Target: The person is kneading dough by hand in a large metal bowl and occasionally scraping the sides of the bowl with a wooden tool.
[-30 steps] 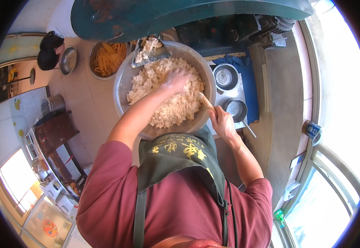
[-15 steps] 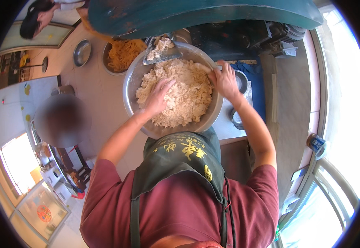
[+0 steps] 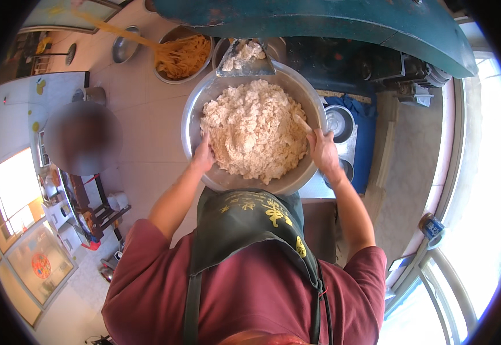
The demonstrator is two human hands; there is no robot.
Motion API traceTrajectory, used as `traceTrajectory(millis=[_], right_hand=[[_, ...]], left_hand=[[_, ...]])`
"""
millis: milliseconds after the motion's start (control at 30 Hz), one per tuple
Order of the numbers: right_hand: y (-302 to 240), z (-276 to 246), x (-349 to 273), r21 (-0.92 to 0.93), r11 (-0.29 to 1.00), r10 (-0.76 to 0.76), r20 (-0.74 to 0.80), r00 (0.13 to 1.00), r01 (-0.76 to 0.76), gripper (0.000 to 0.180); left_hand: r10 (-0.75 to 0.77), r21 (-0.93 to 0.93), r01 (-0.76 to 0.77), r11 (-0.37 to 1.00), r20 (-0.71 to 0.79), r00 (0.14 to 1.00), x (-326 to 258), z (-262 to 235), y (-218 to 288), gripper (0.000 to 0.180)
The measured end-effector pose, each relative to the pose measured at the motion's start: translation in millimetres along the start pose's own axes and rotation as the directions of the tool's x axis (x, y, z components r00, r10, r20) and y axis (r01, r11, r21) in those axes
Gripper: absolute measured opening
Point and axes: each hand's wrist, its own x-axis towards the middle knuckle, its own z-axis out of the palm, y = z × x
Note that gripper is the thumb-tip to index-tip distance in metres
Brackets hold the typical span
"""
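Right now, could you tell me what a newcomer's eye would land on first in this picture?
The large metal basin at centre, heaped with pale crumbly dough, stands out first. The left hand and right hand grip its near rim on either side. Behind it to the left sits a smaller bowl of yellow noodles.

A pale tiled floor (image 3: 141, 115) lay to the left; bright windows (image 3: 480, 230) curved along the right, daylight pouring through them.
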Motion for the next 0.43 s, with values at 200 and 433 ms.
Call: traceTrajectory(millis=[200,433], right_hand=[[-23.2,18.0,-49.9,0.059,0.976,0.215,-0.097,0.972,-0.210,0.024],[-63.2,51.3,-77.4,0.230,0.913,0.351,-0.019,0.936,-0.337,0.026]], left_hand=[[-0.067,0.128,0.036,0.991,0.242,0.968,58.4,33.5,57.8,0.066],[-0.244,0.412,0.120,0.903,0.261,0.934,88.6,36.8,117.4,0.077]])
